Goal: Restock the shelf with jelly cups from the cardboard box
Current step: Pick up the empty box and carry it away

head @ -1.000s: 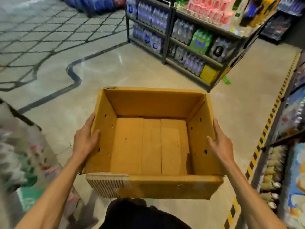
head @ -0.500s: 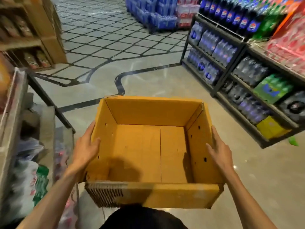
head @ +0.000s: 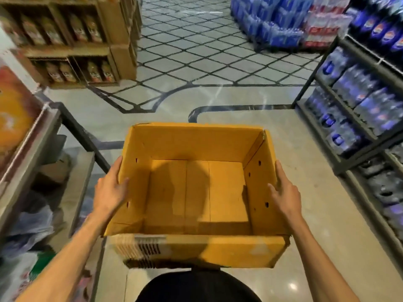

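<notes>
Cardboard box carried mid-aisle, one hand gripping each side wall.

Underfoot: pale polished floor with dark inlaid lines, diamond grid further off. Right side: dark metal shelf loaded with shrink-wrapped bottle packs. Far back: floor stack of blue packs. Left side: grey shelf with blurred bagged goods, wooden display of bottles beyond it. Centre frame, clear of the floor, just ahead of a dark-clothed torso: yellow-brown box, open top up, bottom flaps in plain view with a rounded shadow across them, small punched holes in both side walls. Left hand clamped on the left wall, thumb over the rim inside, fingers outside. Right hand clamped on the right wall the same way.
</notes>
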